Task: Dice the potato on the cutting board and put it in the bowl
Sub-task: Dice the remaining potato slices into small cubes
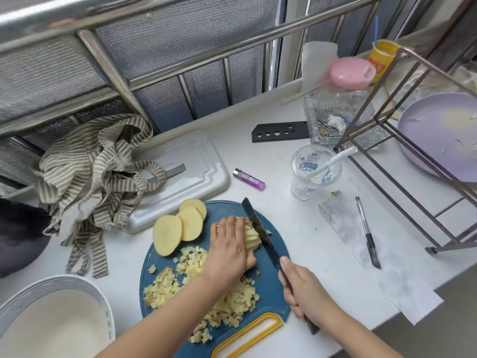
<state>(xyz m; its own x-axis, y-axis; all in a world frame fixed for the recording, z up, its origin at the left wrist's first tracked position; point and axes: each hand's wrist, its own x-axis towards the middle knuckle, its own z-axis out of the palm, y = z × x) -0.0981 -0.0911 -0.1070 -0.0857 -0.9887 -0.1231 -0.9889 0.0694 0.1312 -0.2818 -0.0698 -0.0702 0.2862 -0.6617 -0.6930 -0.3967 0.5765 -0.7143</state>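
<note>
We are working at a white counter (296, 228) below a meshed window grille (165, 42). Our left hand (228, 244) is curling over the sliced potato (251, 236) on the blue cutting board (227, 210). Our right hand (302, 293) is gripping the knife (258, 226) against it. Dice (232, 303) are lying on the board, beside the bowl (59, 280).

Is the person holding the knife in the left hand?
No, the right hand grips the knife, while the left hand holds the sliced potato steady.

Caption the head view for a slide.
Left hand steadies sliced potato as right hand cuts it with a knife on the blue cutting board.
</note>
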